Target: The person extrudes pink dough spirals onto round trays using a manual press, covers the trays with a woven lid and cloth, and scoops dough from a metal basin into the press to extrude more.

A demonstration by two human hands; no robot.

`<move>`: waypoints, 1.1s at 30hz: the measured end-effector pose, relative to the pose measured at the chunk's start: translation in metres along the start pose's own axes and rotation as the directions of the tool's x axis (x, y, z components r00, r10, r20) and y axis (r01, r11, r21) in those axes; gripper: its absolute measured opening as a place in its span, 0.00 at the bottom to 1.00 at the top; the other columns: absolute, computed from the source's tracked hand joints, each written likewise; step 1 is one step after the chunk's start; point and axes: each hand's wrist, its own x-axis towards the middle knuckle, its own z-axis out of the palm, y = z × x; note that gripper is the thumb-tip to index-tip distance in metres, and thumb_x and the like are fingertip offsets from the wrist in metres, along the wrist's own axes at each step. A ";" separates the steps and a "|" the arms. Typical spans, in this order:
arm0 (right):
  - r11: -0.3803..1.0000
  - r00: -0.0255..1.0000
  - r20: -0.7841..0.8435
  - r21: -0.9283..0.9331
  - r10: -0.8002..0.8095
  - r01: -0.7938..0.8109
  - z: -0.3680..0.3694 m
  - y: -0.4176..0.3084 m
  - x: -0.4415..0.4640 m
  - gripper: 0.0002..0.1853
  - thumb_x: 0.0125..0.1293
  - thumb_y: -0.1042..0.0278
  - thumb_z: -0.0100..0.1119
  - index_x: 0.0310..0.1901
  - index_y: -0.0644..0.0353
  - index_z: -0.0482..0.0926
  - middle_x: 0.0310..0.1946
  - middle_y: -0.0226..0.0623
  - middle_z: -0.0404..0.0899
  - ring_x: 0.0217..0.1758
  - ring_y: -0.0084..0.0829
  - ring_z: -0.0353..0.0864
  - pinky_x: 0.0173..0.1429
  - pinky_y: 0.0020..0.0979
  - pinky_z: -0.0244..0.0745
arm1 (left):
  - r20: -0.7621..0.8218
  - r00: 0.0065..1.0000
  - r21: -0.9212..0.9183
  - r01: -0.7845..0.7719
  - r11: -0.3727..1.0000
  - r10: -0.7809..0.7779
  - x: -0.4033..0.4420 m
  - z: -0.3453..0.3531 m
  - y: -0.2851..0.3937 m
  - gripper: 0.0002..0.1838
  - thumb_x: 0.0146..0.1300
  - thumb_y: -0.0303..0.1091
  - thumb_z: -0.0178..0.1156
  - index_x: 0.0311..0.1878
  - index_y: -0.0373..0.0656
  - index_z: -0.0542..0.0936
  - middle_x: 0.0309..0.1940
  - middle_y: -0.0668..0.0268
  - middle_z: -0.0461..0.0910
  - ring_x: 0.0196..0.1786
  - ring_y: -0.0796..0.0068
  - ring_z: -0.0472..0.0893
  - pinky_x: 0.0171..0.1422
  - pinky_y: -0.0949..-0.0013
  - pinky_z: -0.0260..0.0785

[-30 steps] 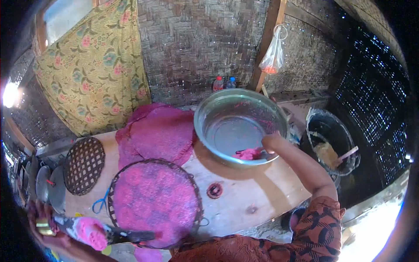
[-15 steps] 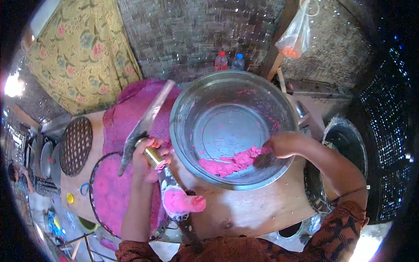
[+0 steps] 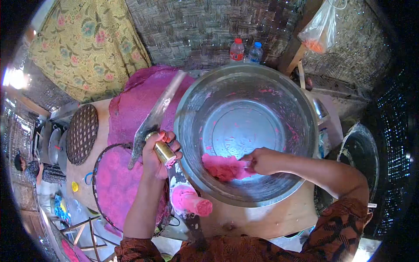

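Note:
My left hand (image 3: 158,150) is wrapped round a brass-coloured cylinder (image 3: 163,150) with pink dough at its lower end. A long wooden press lever (image 3: 158,113) slants up behind that hand. Below the cylinder, a pink dough plug (image 3: 192,201) sticks out of the press body. Inside the large metal basin (image 3: 248,201), my right hand (image 3: 257,162) has its fingers closed at the edge of a pink dough mass (image 3: 224,167); the fingertips are partly hidden by the dough.
A round woven tray (image 3: 126,187) with pink lacy sheets is at left, pink cloth-like sheets (image 3: 144,102) behind it. A lattice basket (image 3: 82,134), two bottles (image 3: 237,51) and a dark bucket (image 3: 360,153) surround the basin. A person (image 3: 39,170) is at far left.
My left hand has come up from the lower left with the cylinder, beside the basin. The view has moved nearer the basin. The dough is gathered more closely by my right hand.

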 end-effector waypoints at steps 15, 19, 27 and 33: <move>0.905 0.943 -0.330 -0.410 -0.032 -0.113 0.042 -0.070 -0.040 0.15 0.57 0.56 0.53 0.44 0.51 0.79 0.37 0.49 0.80 0.42 0.49 0.80 0.47 0.46 0.73 | 0.021 0.996 0.149 0.086 0.985 -0.091 0.013 -0.015 -0.003 0.08 0.56 0.39 0.56 0.26 0.46 0.75 0.18 0.69 0.73 0.18 0.73 0.74 0.19 0.69 0.67; 0.915 0.851 -0.525 -0.353 -0.024 -0.193 0.035 -0.071 -0.038 0.12 0.60 0.65 0.50 0.42 0.53 0.80 0.40 0.49 0.79 0.47 0.49 0.78 0.47 0.47 0.72 | 0.189 0.981 0.123 -0.056 0.991 0.032 -0.055 0.036 0.063 0.11 0.54 0.41 0.60 0.25 0.46 0.73 0.18 0.69 0.72 0.15 0.74 0.70 0.15 0.69 0.63; 0.935 0.489 -0.858 0.031 -0.156 0.353 0.017 -0.067 -0.136 0.17 0.64 0.69 0.55 0.53 0.65 0.73 0.38 0.37 0.76 0.43 0.25 0.73 0.50 0.27 0.70 | 0.326 0.681 0.793 -0.574 0.202 0.655 -0.251 0.027 0.267 0.15 0.50 0.38 0.65 0.38 0.39 0.79 0.29 0.67 0.78 0.32 0.72 0.78 0.36 0.68 0.72; 0.643 0.671 -0.689 0.387 -0.274 0.660 0.059 -0.274 -0.151 0.16 0.63 0.68 0.55 0.53 0.59 0.74 0.20 0.18 0.66 0.16 0.10 0.56 0.18 0.15 0.48 | 0.677 0.432 0.716 -0.203 -0.668 0.596 -0.289 -0.077 0.313 0.21 0.46 0.42 0.67 0.43 0.43 0.78 0.37 0.57 0.78 0.43 0.56 0.77 0.52 0.58 0.67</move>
